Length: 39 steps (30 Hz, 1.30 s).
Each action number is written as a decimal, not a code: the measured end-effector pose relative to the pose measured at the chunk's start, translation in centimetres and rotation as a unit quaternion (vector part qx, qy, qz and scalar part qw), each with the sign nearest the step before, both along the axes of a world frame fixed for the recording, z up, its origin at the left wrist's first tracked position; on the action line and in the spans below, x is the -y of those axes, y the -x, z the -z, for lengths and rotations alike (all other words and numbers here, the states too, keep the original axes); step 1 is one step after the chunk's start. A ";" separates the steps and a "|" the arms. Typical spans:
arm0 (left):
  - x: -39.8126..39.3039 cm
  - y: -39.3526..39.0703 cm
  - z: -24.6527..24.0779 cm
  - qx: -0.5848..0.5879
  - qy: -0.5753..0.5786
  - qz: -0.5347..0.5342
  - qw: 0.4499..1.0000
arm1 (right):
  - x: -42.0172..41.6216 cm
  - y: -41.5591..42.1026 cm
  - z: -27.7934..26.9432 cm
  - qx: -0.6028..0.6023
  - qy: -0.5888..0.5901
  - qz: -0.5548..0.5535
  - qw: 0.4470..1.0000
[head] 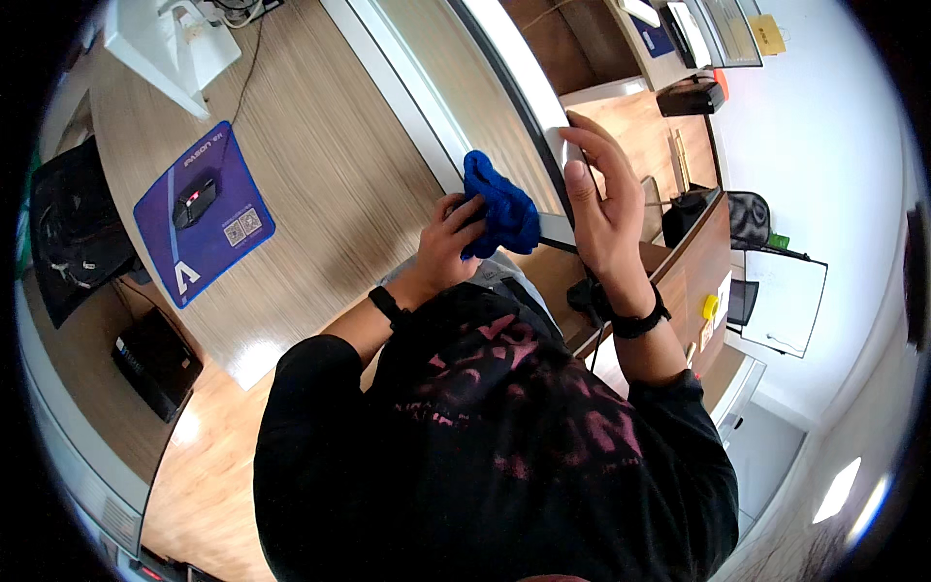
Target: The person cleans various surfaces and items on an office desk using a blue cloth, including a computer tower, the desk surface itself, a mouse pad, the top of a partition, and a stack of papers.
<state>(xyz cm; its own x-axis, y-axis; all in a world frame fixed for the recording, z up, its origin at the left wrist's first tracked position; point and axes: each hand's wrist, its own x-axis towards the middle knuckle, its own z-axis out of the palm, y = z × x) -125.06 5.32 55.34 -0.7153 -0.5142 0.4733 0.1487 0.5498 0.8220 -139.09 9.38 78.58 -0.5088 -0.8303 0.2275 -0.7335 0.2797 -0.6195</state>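
Observation:
My left hand point(447, 244) grips a bunched blue cloth point(502, 207), apparently a towel. The cloth hangs against the lower end of a glass partition point(465, 80) with a white and dark frame. To the right, my right hand point(609, 200) holds the outer edge of the partition's frame point(520, 69), its thumb and fingers curved around it. Dark bands circle both wrists. Left of the partition, a wood-grain desk point(327, 145) carries a purple mouse pad point(218, 167) and a black computer mouse point(196, 200).
A white monitor stand point(211, 51) with cables stands at the desk's far left. A black mesh chair point(76, 225) and a black box point(156, 364) are beyond the desk. Right of me is a brown desk point(698, 269) with a yellow tape roll point(710, 307). A whiteboard point(785, 302) stands behind it.

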 end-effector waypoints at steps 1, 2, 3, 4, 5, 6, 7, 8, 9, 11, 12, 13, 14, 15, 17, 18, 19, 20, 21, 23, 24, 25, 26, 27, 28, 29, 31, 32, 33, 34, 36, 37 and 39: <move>0.2 0.1 -0.6 0.002 -0.010 0.017 1.000 | -0.1 0.1 0.0 0.001 -0.006 0.003 1.000; 0.5 0.0 -1.4 0.003 -0.020 0.033 0.999 | -0.2 0.2 0.1 0.003 -0.012 0.005 1.000; 0.9 0.1 -2.4 0.004 -0.028 0.046 0.999 | -0.2 0.3 0.1 0.003 -0.016 0.004 1.000; 1.1 0.1 -3.8 -0.025 -0.045 0.082 0.995 | -0.4 0.4 0.0 0.015 -0.009 0.003 1.000; 1.3 0.2 -5.5 -0.054 -0.062 0.118 0.990 | -0.5 0.6 0.1 0.027 0.008 0.000 1.000; 1.6 0.2 -7.4 -0.068 -0.035 0.121 0.990 | -0.6 0.6 0.1 0.039 0.026 -0.004 0.999; 2.1 0.3 -8.1 -0.062 -0.037 0.149 0.986 | -0.7 0.7 0.3 0.051 0.045 -0.009 0.998; 2.6 0.5 -8.5 -0.057 -0.038 0.177 0.982 | -0.8 0.8 0.4 0.052 0.047 -0.005 0.998; 3.1 0.8 -8.4 -0.052 -0.039 0.203 0.977 | -0.8 0.9 0.6 0.067 0.064 -0.010 0.996; 3.7 1.6 -7.8 -0.077 -0.014 0.197 0.977 | -1.0 1.3 1.1 0.096 0.098 -0.019 0.990; 3.8 1.8 -7.4 -0.074 -0.012 0.195 0.978 | -1.1 1.4 1.0 0.088 0.085 -0.013 0.992; 4.0 1.8 -6.9 -0.072 -0.010 0.193 0.979 | -1.1 1.5 1.0 0.084 0.080 -0.011 0.993; 4.2 1.5 -6.2 -0.049 -0.012 0.185 0.981 | -1.2 1.5 1.1 0.080 0.076 -0.008 0.994; 4.3 1.2 -5.2 -0.008 -0.006 0.180 0.984 | -1.2 1.5 1.0 0.073 0.072 -0.006 0.995; 4.1 0.5 -3.0 0.079 0.006 0.159 0.984 | -1.2 1.6 0.7 0.055 0.042 -0.019 0.997; 3.9 0.4 -3.3 0.080 0.015 0.152 0.985 | -1.3 1.5 0.5 0.053 0.023 -0.021 0.998; 3.6 0.3 -3.8 0.070 0.002 0.158 0.985 | -1.3 1.4 0.3 0.051 0.005 -0.023 0.998; 3.1 0.3 -4.4 0.060 -0.011 0.164 0.985 | -1.4 1.5 0.4 0.047 0.003 -0.018 0.999; 2.8 0.3 -5.7 0.049 -0.023 0.171 0.984 | -1.5 1.4 0.4 0.042 0.002 -0.016 0.999; 2.5 0.5 -8.4 0.042 -0.048 0.179 0.982 | -1.6 1.5 0.5 0.034 0.000 -0.013 0.999; 2.5 0.7 -9.1 0.026 -0.048 0.174 0.983 | -1.6 1.5 0.6 0.032 0.000 -0.016 0.999; 2.4 0.6 -9.3 0.009 -0.047 0.168 0.985 | -1.6 1.6 0.6 0.029 -0.001 -0.019 0.999; 2.7 0.6 -9.2 0.003 -0.050 0.176 0.983 | -1.6 1.6 0.6 0.026 -0.001 -0.021 0.999; 2.9 0.5 -8.8 0.013 -0.047 0.186 0.981 | -1.4 1.4 0.6 0.028 0.006 -0.019 0.999; 3.0 0.5 -8.1 0.022 -0.045 0.196 0.979 | -1.3 1.2 0.5 0.031 0.014 -0.016 0.999; 2.9 0.4 -7.4 0.032 -0.043 0.206 0.977 | -1.3 0.9 0.5 0.033 0.021 -0.014 0.999; 2.2 0.5 -4.1 0.003 0.022 0.125 0.992 | -1.5 1.4 0.8 0.034 0.028 -0.035 0.998; 2.0 0.5 -2.3 -0.010 0.060 0.078 0.995 | -1.4 1.5 1.0 0.029 0.027 -0.048 0.998; 1.6 0.7 -0.7 -0.008 0.056 0.063 0.996 | -1.5 1.2 0.8 0.017 0.021 -0.049 0.998; 1.1 0.6 0.7 0.002 0.056 0.038 0.998 | -1.3 1.1 0.9 0.016 0.018 -0.053 0.998; 1.0 0.6 0.1 0.009 0.047 0.009 0.999 | -1.2 0.6 0.3 -0.005 -0.007 -0.051 0.999; 1.1 0.4 -0.1 0.011 0.055 0.006 0.998 | -1.1 0.5 0.2 -0.014 -0.016 -0.053 0.998; 1.7 0.5 0.6 0.012 0.073 0.004 0.997 | -1.3 0.3 -0.2 0.003 -0.037 -0.058 0.998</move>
